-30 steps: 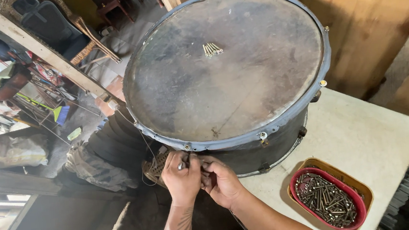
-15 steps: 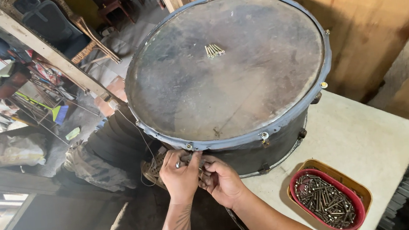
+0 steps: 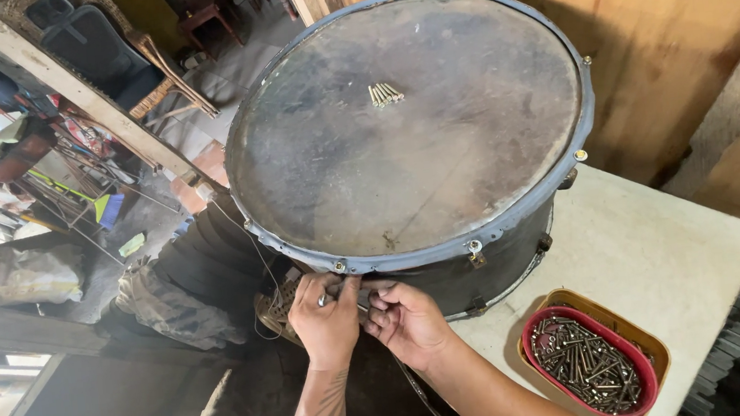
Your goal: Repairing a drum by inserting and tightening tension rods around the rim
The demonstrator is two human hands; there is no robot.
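Observation:
A big drum [image 3: 418, 140] with a dark worn skin and a blue-grey metal hoop lies flat on a pale table [image 3: 664, 252]. A small bunch of metal rods [image 3: 384, 94] rests on the skin. My left hand [image 3: 326, 316] grips a small metal tool at the drum's near side, just under a tension bolt [image 3: 338, 265] on the hoop. My right hand [image 3: 406, 322] is beside it, fingers curled against the drum shell and touching the left hand. What the right fingers pinch is hidden.
A red oval tray [image 3: 598, 367] full of metal screws sits inside a brown tray at the table's near right. Wooden panels [image 3: 677, 16] stand behind the drum. To the left and below lie cluttered shelves, a chair [image 3: 92, 45] and a dark cloth heap [image 3: 179, 290].
Both hands stay at the drum's near edge; the left hand has shifted slightly on the tool. The view has crept a little.

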